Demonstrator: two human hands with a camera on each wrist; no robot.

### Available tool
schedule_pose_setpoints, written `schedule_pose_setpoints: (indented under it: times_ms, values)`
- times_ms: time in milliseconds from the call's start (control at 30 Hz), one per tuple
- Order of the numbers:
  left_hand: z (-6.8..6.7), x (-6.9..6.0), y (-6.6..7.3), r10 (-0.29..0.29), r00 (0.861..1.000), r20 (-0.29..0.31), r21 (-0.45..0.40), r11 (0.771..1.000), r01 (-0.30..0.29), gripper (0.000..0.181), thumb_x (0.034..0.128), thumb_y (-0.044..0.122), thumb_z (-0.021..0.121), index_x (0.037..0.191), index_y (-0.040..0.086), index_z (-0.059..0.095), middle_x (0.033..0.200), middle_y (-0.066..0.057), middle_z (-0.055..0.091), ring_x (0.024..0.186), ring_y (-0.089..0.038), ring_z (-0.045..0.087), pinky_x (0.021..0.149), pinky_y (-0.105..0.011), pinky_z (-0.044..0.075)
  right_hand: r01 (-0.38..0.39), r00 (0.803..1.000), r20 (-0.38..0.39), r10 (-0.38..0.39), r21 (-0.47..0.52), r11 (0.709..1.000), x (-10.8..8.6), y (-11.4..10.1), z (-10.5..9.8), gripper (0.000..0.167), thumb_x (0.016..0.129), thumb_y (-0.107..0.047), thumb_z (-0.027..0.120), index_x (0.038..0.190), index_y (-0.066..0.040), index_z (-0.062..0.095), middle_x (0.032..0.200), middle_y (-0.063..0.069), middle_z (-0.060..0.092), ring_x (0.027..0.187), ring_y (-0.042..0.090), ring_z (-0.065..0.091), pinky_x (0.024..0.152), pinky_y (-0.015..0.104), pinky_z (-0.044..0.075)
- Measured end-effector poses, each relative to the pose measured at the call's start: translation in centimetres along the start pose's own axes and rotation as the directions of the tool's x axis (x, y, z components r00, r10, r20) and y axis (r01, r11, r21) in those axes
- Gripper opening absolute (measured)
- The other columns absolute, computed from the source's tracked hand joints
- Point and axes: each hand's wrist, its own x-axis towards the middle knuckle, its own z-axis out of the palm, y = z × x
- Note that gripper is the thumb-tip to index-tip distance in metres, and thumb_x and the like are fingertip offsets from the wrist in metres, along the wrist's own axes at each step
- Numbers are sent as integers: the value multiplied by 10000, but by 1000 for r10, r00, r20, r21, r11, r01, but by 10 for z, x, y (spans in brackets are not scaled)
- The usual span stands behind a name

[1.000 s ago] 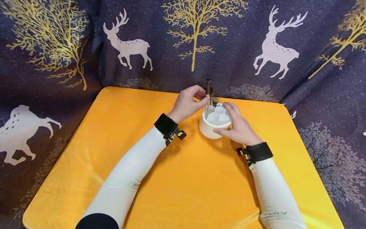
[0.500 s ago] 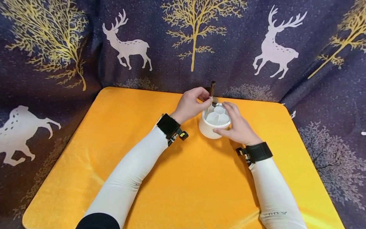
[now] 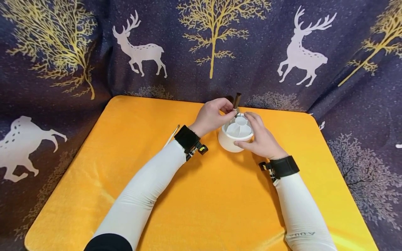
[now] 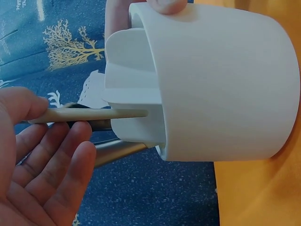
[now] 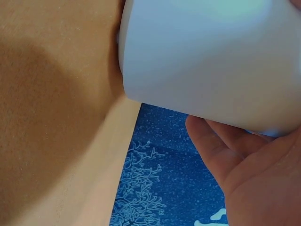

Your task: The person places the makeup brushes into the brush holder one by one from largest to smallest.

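Observation:
A round white divided brush holder (image 3: 231,143) stands upright on the table, with petal-shaped compartments inside. My left hand (image 3: 211,118) pinches a makeup brush between thumb and fingers, above the holder's far left side. In the left wrist view the pinched brush's pale handle (image 4: 101,113) points into a compartment at the rim. Below it, a metallic brush stem (image 4: 123,149) leans out of the holder; another brush is partly hidden behind the fingers. My right hand (image 3: 265,140) grips the holder, thumb on the near side and fingers at the far rim.
A thin, pale-handled brush (image 3: 172,135) lies on the orange cloth-covered table (image 3: 201,209), beside my left wrist and partly hidden by it. A dark curtain (image 3: 251,69) with deer and trees hangs right behind the table's far edge.
My left hand has moved slightly right and down, carrying the brush, whose top now leans right. The brush lying on the table has come into view beside the left wrist. My right hand stays put.

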Motion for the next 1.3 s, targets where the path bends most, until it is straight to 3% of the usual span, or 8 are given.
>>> schedule_pose_setpoints:
  times_ms: [133,467,667,933,1167,1300]
  values:
    - [1,-1,-1,17,1000,11,7,1000,-17,112,1034,146,806,1089,53,774,1027,-61,775,955,-192,732,870,-409,616,3,1000,2,-3,-5,1000,0,0,0,1134,889,-413,953,1756,-116,286,1779,119,257,1437,434,525,1117,684,484]
    - [3,-4,-2,47,998,31,58,997,-48,116,1023,149,813,1093,64,778,1021,-48,777,954,-176,745,841,-277,573,-7,1000,0,7,1,1000,0,0,1,1135,877,-414,965,1754,-138,299,1776,99,265,1426,420,535,1114,675,493]
    - [2,-5,0,15,999,39,86,996,-18,211,1007,256,866,1097,83,784,1019,-36,770,963,-164,737,833,-249,556,-5,1000,3,5,1,1000,0,0,0,1126,891,-405,955,1761,-152,287,1782,98,258,1430,422,531,1102,679,496]
    - [-1,-9,-2,28,1000,-12,30,999,-28,221,1003,283,872,1079,96,782,984,-14,749,923,-146,708,805,-264,536,-18,1000,16,18,-6,1000,-1,-1,-1,1136,902,-422,941,1771,-155,260,1794,107,234,1432,439,531,1102,692,493]
    - [-7,-12,-3,-26,999,-27,-4,1000,25,217,1048,328,815,1082,117,779,991,3,751,935,-147,698,829,-305,562,-14,1000,5,14,-1,1000,0,0,0,1127,890,-406,955,1760,-148,288,1783,102,254,1448,418,520,1126,683,479]
    - [-12,-15,-4,-14,999,-39,-7,1000,13,205,1081,312,769,1099,107,783,1001,-15,755,947,-166,700,860,-366,580,-6,1000,3,6,4,1000,1,1,1,1137,885,-397,961,1761,-142,282,1782,104,255,1457,411,510,1137,683,468]
